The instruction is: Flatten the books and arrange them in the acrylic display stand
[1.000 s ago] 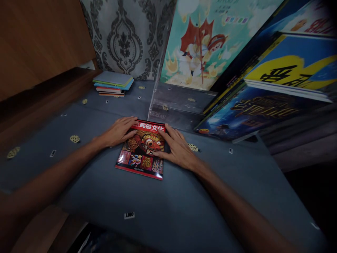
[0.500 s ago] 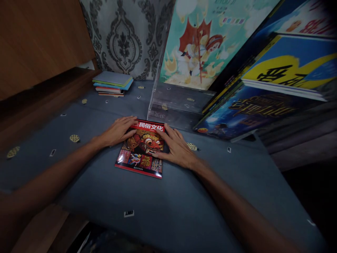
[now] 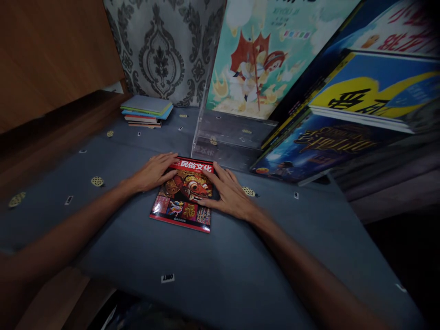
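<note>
A thin glossy book (image 3: 187,192) with a red, mask-patterned cover lies flat on the blue-grey tabletop in front of me. My left hand (image 3: 156,172) rests against its upper left edge, fingertips and thumb stretched onto the cover. On the other side, my right hand (image 3: 228,192) lies over the right edge, its thumb and fingers spread apart across the cover. Neither hand lifts the book; its top corners are partly covered by my fingers.
A small stack of books (image 3: 147,110) sits at the back left by the wallpapered wall. Behind the red book stands a clear holder (image 3: 223,153) with a green picture book (image 3: 254,68). Several larger books (image 3: 319,142) stand at the right. A wooden panel (image 3: 51,55) borders the left.
The camera view has shifted slightly, so the standing books sit a little further left in the picture. My hands and the red book stay in place.
</note>
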Action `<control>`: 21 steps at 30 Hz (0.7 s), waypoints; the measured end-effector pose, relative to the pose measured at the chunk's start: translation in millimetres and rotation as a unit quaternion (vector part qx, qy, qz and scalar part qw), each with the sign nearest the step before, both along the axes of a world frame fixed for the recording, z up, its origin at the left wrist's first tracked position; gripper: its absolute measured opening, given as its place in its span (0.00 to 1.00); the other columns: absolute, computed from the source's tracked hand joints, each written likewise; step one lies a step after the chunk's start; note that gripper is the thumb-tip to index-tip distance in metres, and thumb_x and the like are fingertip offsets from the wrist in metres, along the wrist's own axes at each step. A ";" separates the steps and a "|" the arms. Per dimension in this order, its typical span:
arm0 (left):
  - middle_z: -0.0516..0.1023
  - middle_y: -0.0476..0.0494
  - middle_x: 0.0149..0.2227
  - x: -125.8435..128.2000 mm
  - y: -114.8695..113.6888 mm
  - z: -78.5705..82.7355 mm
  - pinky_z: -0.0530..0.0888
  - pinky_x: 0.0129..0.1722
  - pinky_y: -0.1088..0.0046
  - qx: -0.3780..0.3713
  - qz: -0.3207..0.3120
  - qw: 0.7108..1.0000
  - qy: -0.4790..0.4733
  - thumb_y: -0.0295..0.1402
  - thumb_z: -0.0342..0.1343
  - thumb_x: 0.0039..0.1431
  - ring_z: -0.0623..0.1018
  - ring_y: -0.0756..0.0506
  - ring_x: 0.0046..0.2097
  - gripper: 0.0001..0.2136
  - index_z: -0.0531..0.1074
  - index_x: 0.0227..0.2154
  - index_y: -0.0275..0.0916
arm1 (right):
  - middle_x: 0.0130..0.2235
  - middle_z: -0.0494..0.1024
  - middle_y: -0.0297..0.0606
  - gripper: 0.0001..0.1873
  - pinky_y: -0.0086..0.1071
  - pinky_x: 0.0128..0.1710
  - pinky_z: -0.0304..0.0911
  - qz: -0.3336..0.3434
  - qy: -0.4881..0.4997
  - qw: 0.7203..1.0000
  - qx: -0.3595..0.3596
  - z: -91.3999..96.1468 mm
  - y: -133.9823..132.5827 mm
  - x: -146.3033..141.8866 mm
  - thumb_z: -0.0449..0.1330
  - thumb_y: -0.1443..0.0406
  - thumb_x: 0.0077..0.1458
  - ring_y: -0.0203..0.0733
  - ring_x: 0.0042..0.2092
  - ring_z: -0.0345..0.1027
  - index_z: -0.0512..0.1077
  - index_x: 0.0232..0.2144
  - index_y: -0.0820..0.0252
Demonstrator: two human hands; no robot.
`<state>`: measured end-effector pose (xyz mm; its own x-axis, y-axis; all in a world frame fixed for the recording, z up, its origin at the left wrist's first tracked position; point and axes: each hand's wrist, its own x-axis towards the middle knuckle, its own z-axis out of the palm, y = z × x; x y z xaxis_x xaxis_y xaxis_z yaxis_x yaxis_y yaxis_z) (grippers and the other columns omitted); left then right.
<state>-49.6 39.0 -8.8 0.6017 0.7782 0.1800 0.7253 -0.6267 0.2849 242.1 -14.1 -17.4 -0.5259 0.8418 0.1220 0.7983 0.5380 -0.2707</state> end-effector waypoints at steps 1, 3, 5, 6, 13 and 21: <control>0.62 0.37 0.68 -0.2 0.0 -0.2 0.58 0.67 0.52 0.001 0.000 1.000 0.000 0.46 0.43 0.70 0.62 0.39 0.69 0.24 0.64 0.61 0.38 | 0.74 0.45 0.45 0.52 0.61 0.69 0.45 -0.001 0.001 1.000 -0.001 -0.6 -0.1 0.4 0.56 0.35 0.54 0.64 0.72 0.41 0.49 0.71 0.50; 0.63 0.36 0.68 -0.5 -0.2 -0.3 0.60 0.67 0.53 0.006 -0.002 1.000 -0.001 0.45 0.43 0.70 0.62 0.39 0.68 0.23 0.65 0.60 0.37 | 0.74 0.44 0.47 0.52 0.61 0.69 0.44 0.001 0.006 1.000 -0.005 -1.6 -0.2 1.3 0.55 0.35 0.54 0.63 0.73 0.40 0.49 0.71 0.52; 0.64 0.34 0.67 -0.6 -0.7 -0.3 0.61 0.66 0.54 0.015 -0.001 1.000 -0.002 0.45 0.43 0.70 0.64 0.38 0.67 0.23 0.67 0.59 0.37 | 0.74 0.45 0.49 0.52 0.62 0.69 0.44 0.006 0.012 1.000 -0.008 -1.7 -0.3 1.8 0.55 0.35 0.54 0.63 0.73 0.40 0.49 0.71 0.53; 0.64 0.34 0.66 -0.5 -0.9 -0.3 0.62 0.65 0.54 0.020 0.000 1.000 -0.003 0.45 0.43 0.70 0.65 0.38 0.67 0.23 0.67 0.58 0.36 | 0.73 0.45 0.50 0.52 0.62 0.68 0.44 0.008 0.015 1.000 -0.009 -1.3 -0.3 1.8 0.54 0.35 0.54 0.63 0.73 0.40 0.49 0.71 0.53; 0.67 0.35 0.64 -0.6 -1.1 -0.6 0.65 0.63 0.54 0.028 0.003 1.000 -0.008 0.45 0.44 0.70 0.68 0.38 0.64 0.21 0.68 0.58 0.39 | 0.72 0.48 0.55 0.52 0.64 0.68 0.44 0.008 0.014 1.000 -0.010 5.9 -2.3 -1.2 0.53 0.34 0.54 0.64 0.72 0.41 0.54 0.70 0.57; 0.67 0.35 0.65 -3.0 -0.4 -2.9 0.64 0.64 0.53 0.038 -0.004 0.999 -0.005 0.44 0.44 0.70 0.67 0.39 0.65 0.21 0.67 0.58 0.39 | 0.72 0.52 0.52 0.50 0.64 0.67 0.45 0.006 0.026 1.000 0.000 0.8 -0.7 -0.5 0.55 0.35 0.53 0.64 0.72 0.44 0.55 0.69 0.53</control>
